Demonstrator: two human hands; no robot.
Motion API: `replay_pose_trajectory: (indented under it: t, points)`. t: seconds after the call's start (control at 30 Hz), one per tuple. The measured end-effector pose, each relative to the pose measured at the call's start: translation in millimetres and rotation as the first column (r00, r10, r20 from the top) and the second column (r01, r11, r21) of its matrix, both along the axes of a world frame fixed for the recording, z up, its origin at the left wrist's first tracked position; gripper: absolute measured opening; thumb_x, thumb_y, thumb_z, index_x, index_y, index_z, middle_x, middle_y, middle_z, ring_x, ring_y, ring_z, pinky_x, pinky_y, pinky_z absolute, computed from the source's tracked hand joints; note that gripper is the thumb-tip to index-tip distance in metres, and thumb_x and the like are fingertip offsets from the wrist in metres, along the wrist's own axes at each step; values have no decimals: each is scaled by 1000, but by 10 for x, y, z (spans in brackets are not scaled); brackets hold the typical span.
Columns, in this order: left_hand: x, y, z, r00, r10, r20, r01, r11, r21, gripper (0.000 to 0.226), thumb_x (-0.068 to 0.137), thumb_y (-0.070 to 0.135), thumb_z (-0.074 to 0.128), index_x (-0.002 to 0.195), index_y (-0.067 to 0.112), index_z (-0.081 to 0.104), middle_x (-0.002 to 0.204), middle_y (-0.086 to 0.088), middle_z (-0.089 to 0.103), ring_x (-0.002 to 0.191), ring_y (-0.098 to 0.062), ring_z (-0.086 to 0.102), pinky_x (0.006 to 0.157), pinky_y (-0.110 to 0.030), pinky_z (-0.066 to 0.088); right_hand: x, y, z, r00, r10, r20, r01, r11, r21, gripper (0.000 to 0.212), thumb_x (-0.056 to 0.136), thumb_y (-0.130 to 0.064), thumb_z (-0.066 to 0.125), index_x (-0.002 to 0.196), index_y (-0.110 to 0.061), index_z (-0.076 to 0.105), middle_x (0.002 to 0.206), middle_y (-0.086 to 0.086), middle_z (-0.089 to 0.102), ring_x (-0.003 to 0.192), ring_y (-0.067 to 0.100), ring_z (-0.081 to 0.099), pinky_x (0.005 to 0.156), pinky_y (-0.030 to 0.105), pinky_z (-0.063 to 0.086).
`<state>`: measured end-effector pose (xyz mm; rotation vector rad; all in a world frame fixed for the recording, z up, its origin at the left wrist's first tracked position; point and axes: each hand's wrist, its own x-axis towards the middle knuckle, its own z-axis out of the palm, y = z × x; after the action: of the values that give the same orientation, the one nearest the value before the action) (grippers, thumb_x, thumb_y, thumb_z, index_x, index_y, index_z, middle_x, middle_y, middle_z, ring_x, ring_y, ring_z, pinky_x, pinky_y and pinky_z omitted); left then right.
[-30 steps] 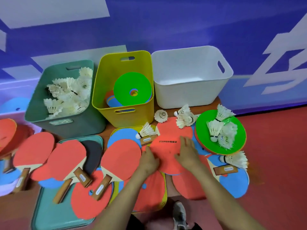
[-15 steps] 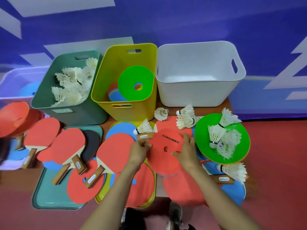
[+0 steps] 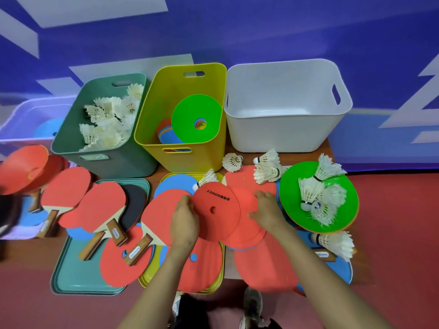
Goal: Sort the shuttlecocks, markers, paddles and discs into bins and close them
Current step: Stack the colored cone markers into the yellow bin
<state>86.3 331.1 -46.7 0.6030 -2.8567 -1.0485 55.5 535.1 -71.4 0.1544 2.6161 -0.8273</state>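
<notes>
The left hand [image 3: 184, 224] pinches the left edge of a red holed disc [image 3: 218, 219]. The right hand [image 3: 269, 210] rests, fingers loosely spread, on the red discs [image 3: 249, 232] stacked beneath.

Far left, the purple bin [image 3: 28, 110] runs off the picture's edge, and the blue disc [image 3: 46, 129] inside shows only in part. Just nearer, the orange discs [image 3: 23, 167] smear into blur beside a dark shape [image 3: 8, 214] that can't be made out. The left hand [image 3: 185, 222] has its fingertips tucked under the red disc [image 3: 218, 217]. Near right, a paddle handle [image 3: 324, 255] pokes out, its blade buried. The handle labels [image 3: 115, 232] are too small to read.
</notes>
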Motion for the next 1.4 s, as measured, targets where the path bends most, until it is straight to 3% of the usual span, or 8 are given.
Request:
replay_pose_trajectory:
  t: [0.2,0.4,0.5,0.63,0.9,1.0,1.17,1.4]
  points:
    - [68,-105,-33,998,25,51,-26,1000,7,22,94,4,37,105,7,56,100,-13,63,91,-32,57,68,-32,36,17,-37,-35,999,-35,7,35,998,52,59,72,-15,78,120,-5,46,123,17,46,119,33,41,96,35,37]
    - [114,-105,-19,997,45,62,-47,998,31,20,95,6,37,103,7,55,102,-12,63,94,-32,56,69,-32,36,31,-82,-20,992,-10,-125,16,999,52,44,73,-5,73,108,-6,46,115,13,48,112,31,42,91,37,39]
    - [141,-123,-17,996,58,66,-60,998,31,20,95,6,38,105,6,55,100,-14,64,93,-34,57,67,-31,34,58,-98,24,985,-27,-171,15,998,-68,32,78,8,57,101,-9,45,104,12,55,99,29,53,77,36,44]
    - [155,-151,125,998,58,-26,-56,995,88,23,95,5,42,112,6,57,97,-12,65,90,-33,58,68,-30,36,21,-72,258,960,-36,-277,-21,980,-199,38,83,4,58,115,-15,59,105,8,59,92,16,54,84,34,48]
    - [42,-100,562,920,70,-386,-54,997,53,21,93,5,48,109,4,63,105,-10,68,96,-27,61,80,-21,39,-172,-106,1032,781,-73,-620,2,993,-115,23,87,-3,50,104,-14,60,107,9,56,87,35,59,71,44,50]
    - [-60,-122,778,884,48,-464,-42,999,25,22,94,6,47,108,8,63,105,-8,68,96,-25,62,81,-27,42,-251,-92,1313,691,-78,-719,-4,994,-111,20,89,-5,50,103,-13,60,105,10,56,84,37,60,68,46,51]
    - [-366,-292,1112,845,98,-526,-63,995,84,22,94,7,47,108,9,63,105,-7,68,94,-24,61,77,-28,42,-435,-211,1697,561,-107,-821,-23,989,-145,17,89,-3,51,100,-11,60,101,9,57,82,33,59,65,42,51]
    - [-967,-725,1397,848,118,-517,-67,991,117,24,93,5,46,110,7,62,106,-12,67,97,-26,60,74,-22,35,-936,-584,2083,537,-77,-840,-30,993,-110,19,93,-6,45,105,-12,59,106,7,56,87,27,58,67,33,45]
